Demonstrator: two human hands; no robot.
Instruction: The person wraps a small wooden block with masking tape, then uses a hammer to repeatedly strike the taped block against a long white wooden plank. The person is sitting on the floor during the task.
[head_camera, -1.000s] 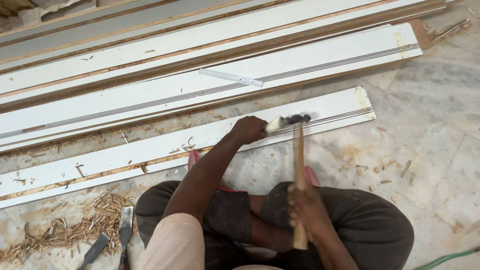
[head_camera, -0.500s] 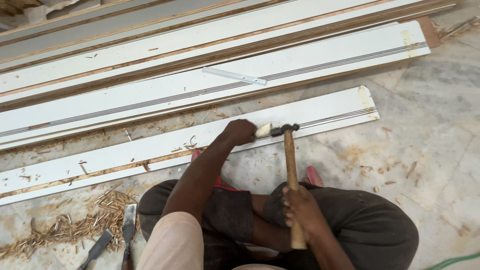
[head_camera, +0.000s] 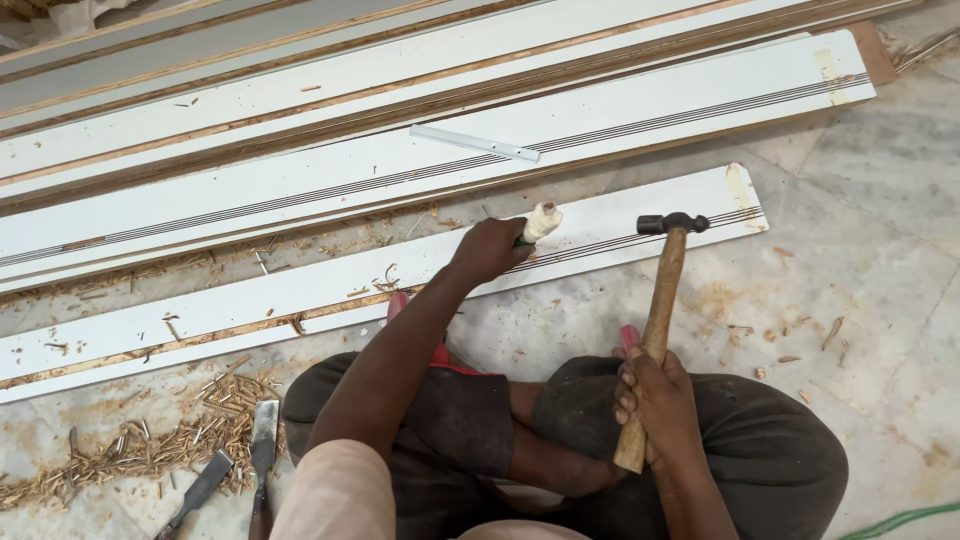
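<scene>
You are sitting on a pale stone floor (head_camera: 880, 300), mottled and dusty. Long white grooved boards are lying across it: the nearest board (head_camera: 330, 300) is stretching just past your knees, and a wider board (head_camera: 400, 180) is lying beyond it with a small flat white strip (head_camera: 475, 143) resting on top. Wood shavings (head_camera: 170, 440) are piling at the lower left, touching two loose chisels (head_camera: 262, 450). A green cable (head_camera: 900, 520) is crossing the lower right corner.

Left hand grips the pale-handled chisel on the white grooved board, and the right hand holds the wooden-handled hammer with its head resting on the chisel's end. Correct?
Not quite. In the head view the wooden-handled hammer in the right hand is drawn back, its head clear of the pale-handled chisel. The left hand does grip the chisel on the white grooved board.
</scene>
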